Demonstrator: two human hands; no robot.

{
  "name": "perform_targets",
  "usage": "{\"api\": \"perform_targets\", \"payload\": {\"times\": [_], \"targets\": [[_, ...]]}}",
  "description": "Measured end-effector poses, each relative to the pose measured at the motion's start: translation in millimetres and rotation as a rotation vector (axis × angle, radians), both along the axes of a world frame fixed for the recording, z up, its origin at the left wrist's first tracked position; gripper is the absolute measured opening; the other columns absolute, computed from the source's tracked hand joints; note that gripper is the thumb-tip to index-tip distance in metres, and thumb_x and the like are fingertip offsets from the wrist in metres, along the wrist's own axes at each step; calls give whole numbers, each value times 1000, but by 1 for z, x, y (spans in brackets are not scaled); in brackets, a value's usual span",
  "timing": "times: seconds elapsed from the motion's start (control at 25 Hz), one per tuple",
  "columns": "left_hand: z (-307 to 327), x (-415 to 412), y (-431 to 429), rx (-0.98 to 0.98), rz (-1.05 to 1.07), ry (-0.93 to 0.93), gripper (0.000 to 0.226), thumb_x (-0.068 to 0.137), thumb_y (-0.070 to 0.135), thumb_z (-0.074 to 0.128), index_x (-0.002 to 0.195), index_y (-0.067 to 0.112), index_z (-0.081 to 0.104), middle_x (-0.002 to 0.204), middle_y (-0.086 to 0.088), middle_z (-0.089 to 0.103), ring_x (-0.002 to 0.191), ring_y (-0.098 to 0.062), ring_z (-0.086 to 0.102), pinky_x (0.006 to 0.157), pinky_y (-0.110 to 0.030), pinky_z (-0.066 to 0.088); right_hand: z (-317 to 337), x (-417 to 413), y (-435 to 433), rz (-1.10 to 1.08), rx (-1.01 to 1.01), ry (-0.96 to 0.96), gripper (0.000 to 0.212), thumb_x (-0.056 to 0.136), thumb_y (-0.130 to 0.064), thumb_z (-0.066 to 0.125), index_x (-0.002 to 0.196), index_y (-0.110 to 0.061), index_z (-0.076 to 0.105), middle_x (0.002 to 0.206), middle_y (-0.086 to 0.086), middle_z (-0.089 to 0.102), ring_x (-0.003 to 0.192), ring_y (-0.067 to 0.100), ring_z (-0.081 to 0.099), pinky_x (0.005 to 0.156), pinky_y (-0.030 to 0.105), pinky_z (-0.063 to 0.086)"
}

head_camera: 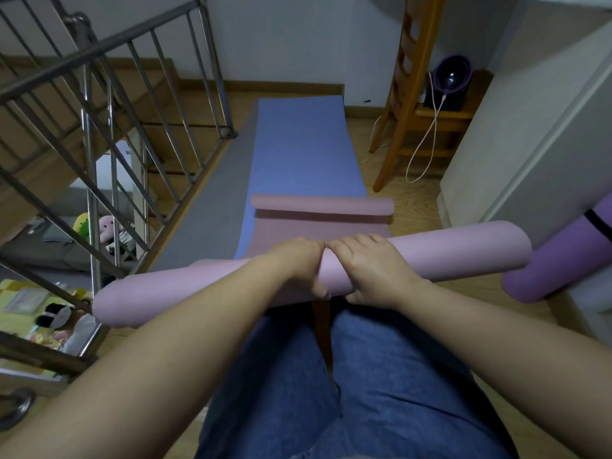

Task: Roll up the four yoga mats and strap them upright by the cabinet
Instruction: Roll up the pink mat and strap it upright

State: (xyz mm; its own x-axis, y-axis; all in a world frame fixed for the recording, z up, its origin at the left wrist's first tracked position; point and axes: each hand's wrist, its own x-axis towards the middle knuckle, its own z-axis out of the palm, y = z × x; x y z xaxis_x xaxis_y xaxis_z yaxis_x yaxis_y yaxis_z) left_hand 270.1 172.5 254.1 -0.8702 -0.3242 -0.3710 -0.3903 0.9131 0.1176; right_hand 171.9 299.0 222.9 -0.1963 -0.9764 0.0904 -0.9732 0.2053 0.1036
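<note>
While the pink rolled mat (pixel 463 253) lies crosswise over the person's knees, L hand (pixel 298 263) & R hand (pixel 374 270) grasp its middle side by side, fingers curled over the top. Just beyond, a half-rolled dusty-pink mat (pixel 321 207) sits on a blue mat (pixel 298 144), w/ a gray mat (pixel 212 200) to the left. At right, a purple roll (pixel 546 260) leans by the white cabinet (pixel 530 144).

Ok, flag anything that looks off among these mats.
The purple roll leans tilted beside the cabinet, not upright. The dusty-pink mat lies half rolled on the blue mat, its roll overhanging the blue mat's right edge.
</note>
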Motion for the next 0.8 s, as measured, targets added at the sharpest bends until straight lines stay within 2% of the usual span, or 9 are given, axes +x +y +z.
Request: {"api": "perform_targets", "payload": {"times": [0.16,0.28,0.4,0.52,0.6,0.72,0.8], "targets": [[29,11,2,17,-61,63,73,65,48,79,122,17,47,118,-5,62,102,-27,58,82,-33,49,41,8,12,37,22,66,78,55,-45,72,124,-15,51,105,3,61,93,28,58,75,37,43],[42,27,9,141,-80,45,74,63,51,79,123,22,47,113,2,62,98,-22,58,85,-34,51,67,24,26,42,122,52,76,60,-48,69,127,-20,45,110,-1,57,99,26,55,79,36,41],[37,35,20,244,-91,-123,77,65,53,79,129,27,44,116,7,59,102,-20,57,91,-31,48,65,37,35,34,228,-66,75,62,-51,72,124,-23,41,115,-2,55,103,24,53,82,35,41],[22,34,25,321,-52,-234,78,69,55,76,133,22,44,127,3,58,108,-21,56,96,-34,46,48,39,35,-14,398,-251,86,58,-53,78,129,-23,39,119,-1,55,106,23,52,84,34,43],[16,35,31,209,-41,-151,79,71,53,75,134,20,42,126,0,57,108,-23,55,91,-34,46,43,27,28,-53,453,-368,91,54,-53,82,129,-25,39,120,-2,57,106,22,54,85,34,46],[5,49,57,-178,-118,-43,89,71,52,73,140,15,29,127,-6,48,111,-30,51,84,-37,39,44,12,15,-76,546,-462,94,52,-52,85,128,-26,38,121,-2,59,105,22,57,86,33,48],[1,52,56,-170,-119,-31,91,69,52,74,139,15,29,126,-8,48,110,-30,51,83,-38,40,43,15,11,-87,553,-416,97,52,-54,85,130,-24,37,124,0,56,108,23,55,87,34,47]]}}
